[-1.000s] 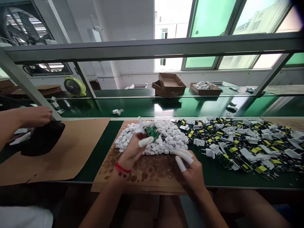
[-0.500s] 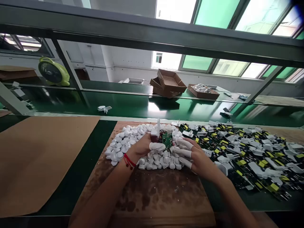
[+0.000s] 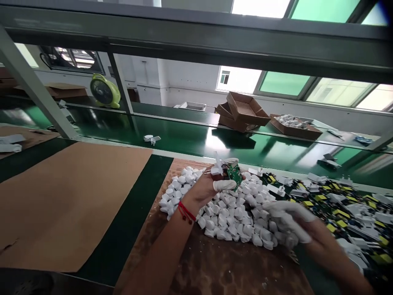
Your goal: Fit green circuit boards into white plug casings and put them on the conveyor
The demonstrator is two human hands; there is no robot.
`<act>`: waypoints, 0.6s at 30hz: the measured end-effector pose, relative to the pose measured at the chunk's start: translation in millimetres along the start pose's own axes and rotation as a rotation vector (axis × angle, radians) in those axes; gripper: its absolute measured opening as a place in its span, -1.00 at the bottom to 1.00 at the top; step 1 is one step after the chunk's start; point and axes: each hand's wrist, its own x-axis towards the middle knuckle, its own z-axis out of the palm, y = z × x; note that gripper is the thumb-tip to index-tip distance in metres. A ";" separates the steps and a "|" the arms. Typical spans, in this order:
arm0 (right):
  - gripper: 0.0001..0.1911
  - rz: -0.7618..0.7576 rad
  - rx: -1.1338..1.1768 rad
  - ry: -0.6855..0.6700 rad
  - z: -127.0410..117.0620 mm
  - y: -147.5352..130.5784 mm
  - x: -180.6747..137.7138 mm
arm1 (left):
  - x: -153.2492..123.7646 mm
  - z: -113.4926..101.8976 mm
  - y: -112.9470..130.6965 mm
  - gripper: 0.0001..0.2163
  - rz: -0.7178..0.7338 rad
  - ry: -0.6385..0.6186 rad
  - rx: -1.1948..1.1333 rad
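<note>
My left hand, with white finger covers and a red bracelet at the wrist, is closed around a green circuit board. A white plug part is attached at the board's left side. The assembly is held above a heap of small white caps on a stained brown board. My right hand, also in white finger covers, is over the heap's right edge. Motion blurs its fingers, and whether it grips any caps cannot be made out.
Many circuit boards with yellow parts and white plug housings lie at the right. A cardboard sheet covers the left. Behind are a green shelf, brown trays and a green fan. A metal beam crosses overhead.
My right hand has moved away from the circuit board, right and down to the heap's edge. My left hand still holds the board. The view has shifted left.
</note>
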 end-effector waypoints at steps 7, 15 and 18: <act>-0.77 0.187 0.644 0.623 38.1 -39.2 70.5 | -1.5 -1.7 6.3 -0.47 0.004 0.002 -0.040; -0.68 0.288 0.552 0.529 85.5 -28.7 52.7 | -0.6 -3.1 1.7 -0.43 -0.003 0.069 0.000; -0.65 0.233 0.437 0.632 90.2 -30.1 46.5 | -1.2 -0.1 0.1 -0.35 0.007 0.087 0.025</act>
